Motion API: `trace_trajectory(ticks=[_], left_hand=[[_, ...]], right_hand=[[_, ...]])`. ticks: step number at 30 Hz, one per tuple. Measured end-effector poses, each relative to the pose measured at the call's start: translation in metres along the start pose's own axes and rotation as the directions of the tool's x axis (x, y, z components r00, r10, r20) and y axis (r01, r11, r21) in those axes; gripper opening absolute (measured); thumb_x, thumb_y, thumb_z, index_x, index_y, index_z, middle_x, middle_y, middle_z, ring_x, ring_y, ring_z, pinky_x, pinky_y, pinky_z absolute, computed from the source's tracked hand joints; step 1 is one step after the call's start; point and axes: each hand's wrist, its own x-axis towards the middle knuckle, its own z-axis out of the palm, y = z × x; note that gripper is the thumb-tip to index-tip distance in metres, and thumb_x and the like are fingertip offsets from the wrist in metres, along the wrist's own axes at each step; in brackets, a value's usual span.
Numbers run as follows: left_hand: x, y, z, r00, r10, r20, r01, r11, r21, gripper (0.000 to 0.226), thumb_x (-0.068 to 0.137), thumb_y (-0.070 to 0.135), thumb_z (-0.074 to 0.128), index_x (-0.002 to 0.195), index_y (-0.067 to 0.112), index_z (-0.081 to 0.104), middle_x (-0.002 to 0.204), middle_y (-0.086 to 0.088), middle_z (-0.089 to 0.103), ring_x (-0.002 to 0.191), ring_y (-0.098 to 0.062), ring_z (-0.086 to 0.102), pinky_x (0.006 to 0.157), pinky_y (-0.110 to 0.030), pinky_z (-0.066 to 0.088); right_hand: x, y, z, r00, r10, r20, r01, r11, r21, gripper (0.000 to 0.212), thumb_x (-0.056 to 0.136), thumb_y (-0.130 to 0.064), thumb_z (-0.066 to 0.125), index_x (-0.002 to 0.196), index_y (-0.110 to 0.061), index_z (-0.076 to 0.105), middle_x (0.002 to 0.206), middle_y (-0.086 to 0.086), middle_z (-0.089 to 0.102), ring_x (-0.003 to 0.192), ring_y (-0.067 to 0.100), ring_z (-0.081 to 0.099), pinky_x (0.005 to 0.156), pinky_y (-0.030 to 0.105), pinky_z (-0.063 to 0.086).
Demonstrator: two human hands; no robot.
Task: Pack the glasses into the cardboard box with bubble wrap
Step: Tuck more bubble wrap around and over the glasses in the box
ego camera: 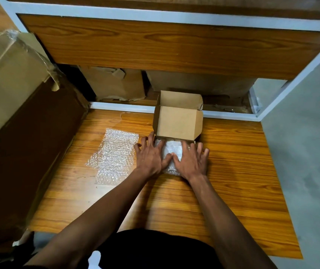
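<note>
1. A small cardboard box (177,123) sits near the far edge of the wooden table (233,171), about midway along it, its lid flap standing upright and its open compartment facing the person.
2. Crumpled bubble wrap (171,152) fills the box's opening and spills out over its near edge; whether glasses lie under it cannot be told.
3. The left hand (151,156) lies flat on the left part of this wrap, fingers spread and straight, their tips at the left wall of the box.
4. The right hand (192,160) lies flat on the right part, fingers spread and straight, pressing the wrap down; the two thumbs almost meet in the middle.
5. A loose sheet of bubble wrap (112,156) lies flat on the table just left of the left hand.
6. A large cardboard carton (19,94) stands along the table's left edge.
</note>
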Motion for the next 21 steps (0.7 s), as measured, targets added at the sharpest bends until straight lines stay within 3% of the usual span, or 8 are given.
trace_trajectory(ticks=[7, 11, 14, 18, 21], left_hand=[[0.0, -0.004, -0.005, 0.994, -0.048, 0.095, 0.051, 0.998, -0.021, 0.081, 0.097, 0.081, 0.028, 0.158, 0.029, 0.038, 0.177, -0.012, -0.004, 0.158, -0.044, 0.009, 0.119, -0.066, 0.019], [-0.009, -0.009, -0.004, 1.0, -0.023, -0.006, 0.022, 0.996, -0.089, 0.069, 0.101, 0.073, 0.03, 0.153, 0.03, 0.046, 0.177, -0.006, 0.005, 0.157, -0.039, 0.013, 0.118, -0.066, 0.022], [-0.023, -0.013, 0.004, 0.997, -0.006, -0.08, -0.002, 0.996, -0.094, 0.066, 0.103, 0.069, 0.029, 0.158, 0.033, 0.037, 0.175, -0.005, 0.008, 0.155, -0.036, 0.017, 0.117, -0.065, 0.023], [-0.031, -0.008, 0.01, 0.999, -0.042, -0.028, 0.04, 0.995, -0.096, 0.069, 0.105, 0.067, 0.022, 0.162, 0.031, 0.032, 0.176, -0.007, 0.005, 0.156, -0.039, 0.014, 0.118, -0.066, 0.02], [-0.03, -0.002, 0.011, 0.996, -0.08, 0.044, 0.086, 0.984, -0.156, 0.07, 0.106, 0.067, 0.019, 0.164, 0.029, 0.031, 0.177, -0.009, 0.001, 0.156, -0.042, 0.012, 0.118, -0.068, 0.019]], right_hand=[[-0.004, 0.001, 0.0, 1.0, 0.021, -0.002, -0.02, 1.0, 0.018, 0.064, 0.1, -0.068, 0.033, 0.14, -0.022, 0.053, 0.129, 0.008, 0.058, 0.118, 0.03, 0.045, 0.095, 0.048, 0.034], [-0.017, 0.009, 0.001, 0.997, -0.001, -0.074, 0.007, 0.997, 0.073, 0.054, 0.103, -0.054, 0.043, 0.143, -0.018, 0.052, 0.139, 0.008, 0.057, 0.125, 0.032, 0.047, 0.099, 0.05, 0.037], [-0.032, 0.018, 0.006, 0.991, -0.012, -0.136, 0.023, 0.997, 0.078, 0.051, 0.104, -0.048, 0.047, 0.142, -0.015, 0.053, 0.141, 0.009, 0.057, 0.127, 0.032, 0.047, 0.099, 0.05, 0.038], [-0.04, 0.017, 0.006, 0.996, -0.014, -0.092, 0.02, 0.997, 0.073, 0.053, 0.106, -0.048, 0.04, 0.147, -0.016, 0.05, 0.146, 0.007, 0.057, 0.131, 0.031, 0.045, 0.103, 0.052, 0.036], [-0.041, 0.009, 0.003, 1.0, 0.001, 0.005, -0.001, 0.997, 0.071, 0.064, 0.108, -0.052, 0.028, 0.158, -0.013, 0.039, 0.158, 0.008, 0.046, 0.139, 0.032, 0.039, 0.111, 0.053, 0.029]])
